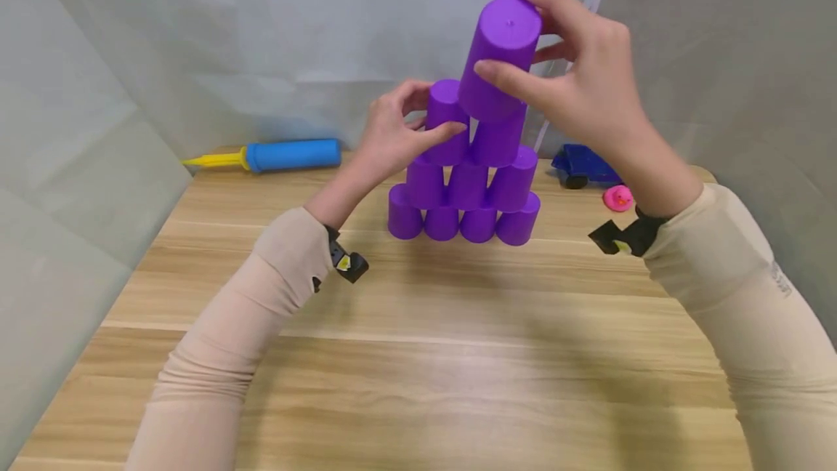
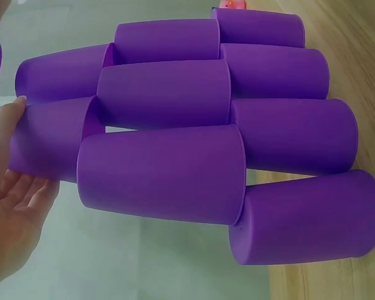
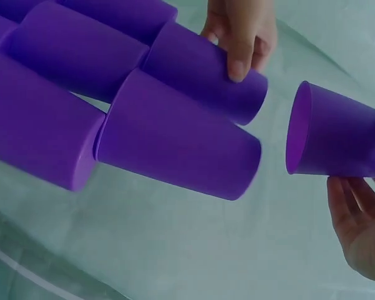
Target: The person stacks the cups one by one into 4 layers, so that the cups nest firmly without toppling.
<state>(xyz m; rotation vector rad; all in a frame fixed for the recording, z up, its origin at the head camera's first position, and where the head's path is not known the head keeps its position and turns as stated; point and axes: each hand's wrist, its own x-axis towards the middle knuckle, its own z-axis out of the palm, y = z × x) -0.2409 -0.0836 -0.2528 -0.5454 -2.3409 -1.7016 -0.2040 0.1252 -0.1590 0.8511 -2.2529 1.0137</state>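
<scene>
Purple cups stand upside down in a tiered pyramid, with several in the bottom row (image 1: 441,224), three in the middle row (image 1: 467,187) and two on top. My right hand (image 1: 591,78) grips another upside-down purple cup (image 1: 503,46) above the top tier, thumb on its near side. The right wrist view shows this held cup (image 3: 344,134) apart from the top-tier cups, its open rim facing them. My left hand (image 1: 392,129) holds the left top-tier cup (image 1: 445,133) between thumb and fingers. Beside that cup stands the right top-tier cup (image 1: 498,142).
On the wooden table (image 1: 418,376), a blue pump with a yellow nozzle (image 1: 294,155) lies at the back left. Behind my right wrist are a dark blue toy vehicle (image 1: 585,164) and a pink rubber duck (image 1: 617,198). Pale fabric walls (image 1: 196,35) enclose the table.
</scene>
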